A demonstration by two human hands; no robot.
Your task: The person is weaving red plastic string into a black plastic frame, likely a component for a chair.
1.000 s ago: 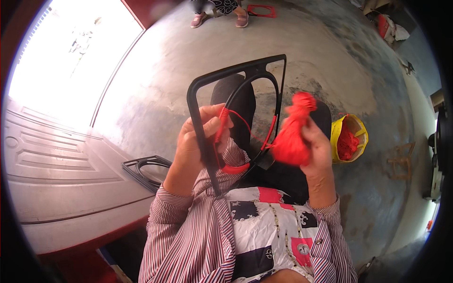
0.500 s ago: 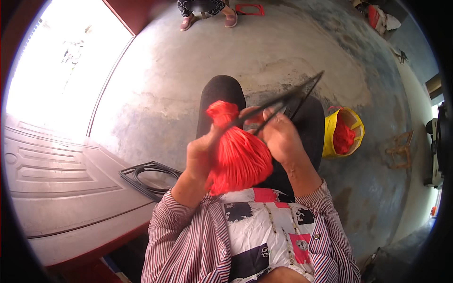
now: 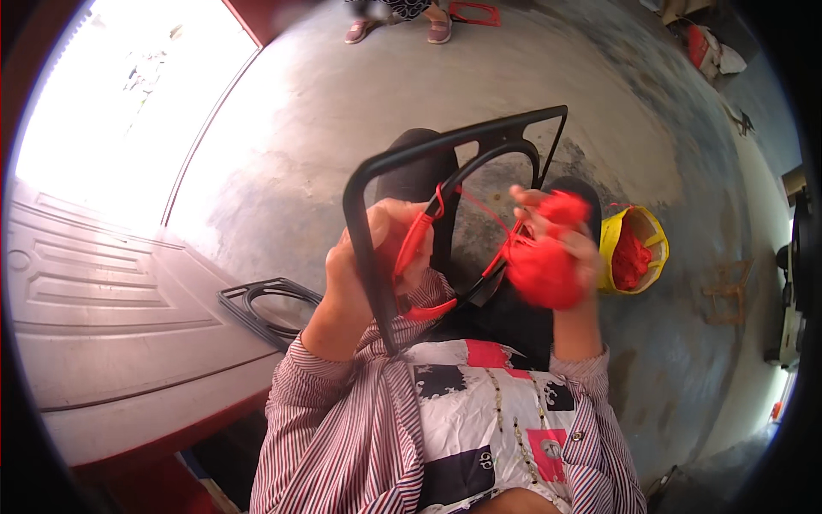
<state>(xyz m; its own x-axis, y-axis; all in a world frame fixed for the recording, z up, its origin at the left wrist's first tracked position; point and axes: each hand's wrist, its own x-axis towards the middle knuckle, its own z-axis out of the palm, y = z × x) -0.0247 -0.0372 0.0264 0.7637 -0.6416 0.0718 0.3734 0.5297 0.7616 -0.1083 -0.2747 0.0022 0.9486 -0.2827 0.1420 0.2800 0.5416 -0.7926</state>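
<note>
**Black frame, red cord, both hands full**

So the left hand [image 3: 381, 236] has its fingers curled around the inner ring, closed over a stretch of red wrapping [image 3: 415, 240]. My guess is that grip pins the turns so they don't slip, and steadies the whole black frame [image 3: 462, 138] too. The right hand [image 3: 582, 248] is wrapped around a fat red cord bundle [image 3: 548, 274], fingers dug right in. It's blurry, so I can't tell exactly where each fingertip sits. Carrying the cord gathered up like that probably saves on tangles, with just one thin strand [image 3: 484, 212] running across between the hands.

The frame sits tilted above the lap, between the hands, probably so the ring is reachable from both sides. Can't tell if its lower corner rests on the striped shirt [image 3: 338, 428].

Further out, a yellow bucket [image 3: 610, 253] stands beside the right knee with more red cord in it, presumably parked within easy reach. Over on the left, dark frames [image 3: 248, 289] lie near the panelled door [image 3: 128, 300]. Way up top: someone else's shoes [image 3: 439, 32], and a red frame [image 3: 479, 23] on the floor beside them.
</note>
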